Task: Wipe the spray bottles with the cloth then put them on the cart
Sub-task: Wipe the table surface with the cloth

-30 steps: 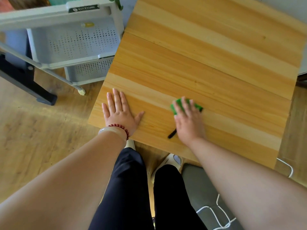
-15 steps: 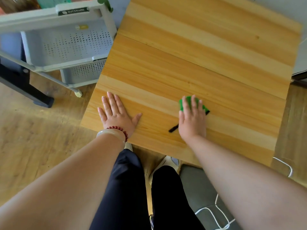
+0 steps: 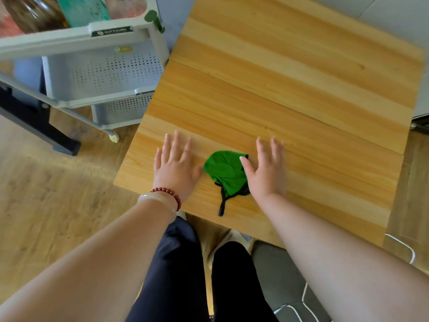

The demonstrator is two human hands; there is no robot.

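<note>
Several bottles stand in the top tray of the grey cart at the far left. One is brownish, one teal and one pinkish. Their tops are cut off by the frame edge, so whether they carry spray heads cannot be told. The cart has perforated walls and a lower tray, and it stands on the wooden floor just beside the table's left edge. A black frame stands on the floor to its left.

Further right, the left hand lies palm down on the near part of the wooden table, its fingers straight and spread and holding nothing. A red bead bracelet and a pale bangle circle that wrist. The thumb comes just beside the left edge of the cloth; whether it touches cannot be told.

That green cloth, edged in black, lies bunched on the table between the two hands, with a black loop trailing toward the near edge.

To its right, the right hand is also flat with straight fingers, gripping nothing. Its thumb and the edge of its palm rest on the cloth's right side.

Below the table's near edge are dark trousers, and a white cable runs along the floor at the right.
</note>
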